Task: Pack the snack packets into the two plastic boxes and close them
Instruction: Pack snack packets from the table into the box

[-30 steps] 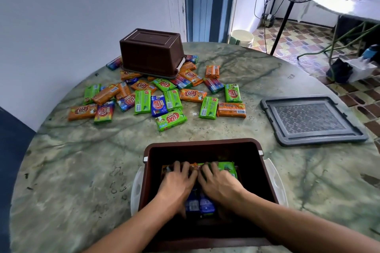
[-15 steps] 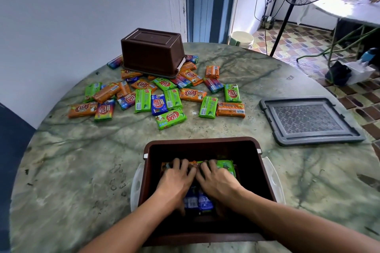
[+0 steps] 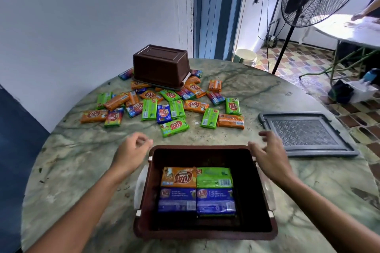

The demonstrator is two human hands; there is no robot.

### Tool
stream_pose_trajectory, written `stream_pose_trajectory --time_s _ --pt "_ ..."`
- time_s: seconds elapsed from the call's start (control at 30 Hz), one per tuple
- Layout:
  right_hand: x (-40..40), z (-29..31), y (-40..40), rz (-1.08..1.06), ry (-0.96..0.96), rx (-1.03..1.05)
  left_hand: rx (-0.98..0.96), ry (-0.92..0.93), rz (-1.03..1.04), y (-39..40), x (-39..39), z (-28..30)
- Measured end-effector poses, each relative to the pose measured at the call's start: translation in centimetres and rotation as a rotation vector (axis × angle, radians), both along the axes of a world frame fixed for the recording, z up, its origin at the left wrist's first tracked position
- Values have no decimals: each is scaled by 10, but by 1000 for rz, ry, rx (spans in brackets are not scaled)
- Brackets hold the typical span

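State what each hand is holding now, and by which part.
Nothing. The left hand and right hand hover empty, fingers loose, beyond the box.

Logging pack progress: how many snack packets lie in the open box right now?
4 visible in the open brown box: orange packet far left, green packet far right, blue packet near left, blue packet near right. More may lie hidden beneath them.
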State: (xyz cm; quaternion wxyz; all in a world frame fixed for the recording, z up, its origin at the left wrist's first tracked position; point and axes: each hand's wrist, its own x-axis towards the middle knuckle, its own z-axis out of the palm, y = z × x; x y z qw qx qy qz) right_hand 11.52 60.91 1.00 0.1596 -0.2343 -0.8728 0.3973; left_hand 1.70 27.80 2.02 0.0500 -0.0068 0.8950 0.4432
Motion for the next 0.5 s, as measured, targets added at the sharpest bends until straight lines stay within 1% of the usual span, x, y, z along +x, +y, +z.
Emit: stream_pose_trajectory --time_s 0.03,0.07,0.1,0.13,0.17,0.23,0.33,0.4,0.5 --pt "3 -12 8 -64 -151 -96 60 -204 54 -9 0 -12" --pt "7 -22 15 -87 -292 -229 197 -442 70 -10 3 -18" --pt "12 -32 13 -71 -389 -391 331 -639 65 -13 11 -24" --pt "18 -38 8 -49 -427 -558 444 -742 56 -13 21 -31" --pt "22 -45 6 -36 -409 -674 507 -768 55 -14 26 -44" --pt "24 -51 5 -28 -313 -760 562 -738 124 -11 28 -61" --pt "16 -42 4 -30 -206 -792 656 -704 185 -2 21 -62" --pt "2 -33 10 -26 -194 -783 634 -670 218 9 9 -55" --pt "-32 -19 29 -8 -194 -793 644 -616 210 32 -17 -41"
